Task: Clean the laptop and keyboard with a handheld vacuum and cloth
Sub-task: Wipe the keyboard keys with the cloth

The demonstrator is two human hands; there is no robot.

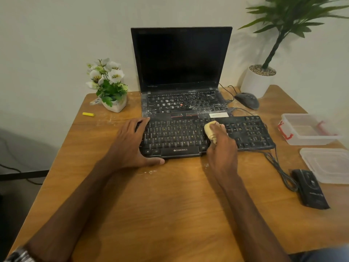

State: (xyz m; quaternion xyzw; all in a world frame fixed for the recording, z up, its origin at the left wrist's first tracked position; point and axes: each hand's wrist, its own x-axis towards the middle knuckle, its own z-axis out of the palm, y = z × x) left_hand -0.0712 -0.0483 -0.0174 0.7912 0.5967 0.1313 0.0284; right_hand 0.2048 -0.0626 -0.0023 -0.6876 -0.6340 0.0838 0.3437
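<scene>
A black external keyboard (251,133) lies on the wooden table (170,195) in front of an open black laptop (181,61) whose keys are dusted with white powder. My right hand (222,148) grips a bunched beige cloth (210,130) and presses it onto the keys right of the keyboard's middle. My left hand (130,142) holds the keyboard's left end, fingers over its far corner and thumb along the front edge. A black handheld vacuum (309,188) lies at the right, untouched.
A small flower pot (108,86) and a yellow stick (88,114) sit at the back left. A mouse (247,100) and a large potted plant (258,80) stand at the back right. A clear plastic box (306,129) and its lid (326,163) sit on the right edge. Cables (279,167) trail from the keyboard.
</scene>
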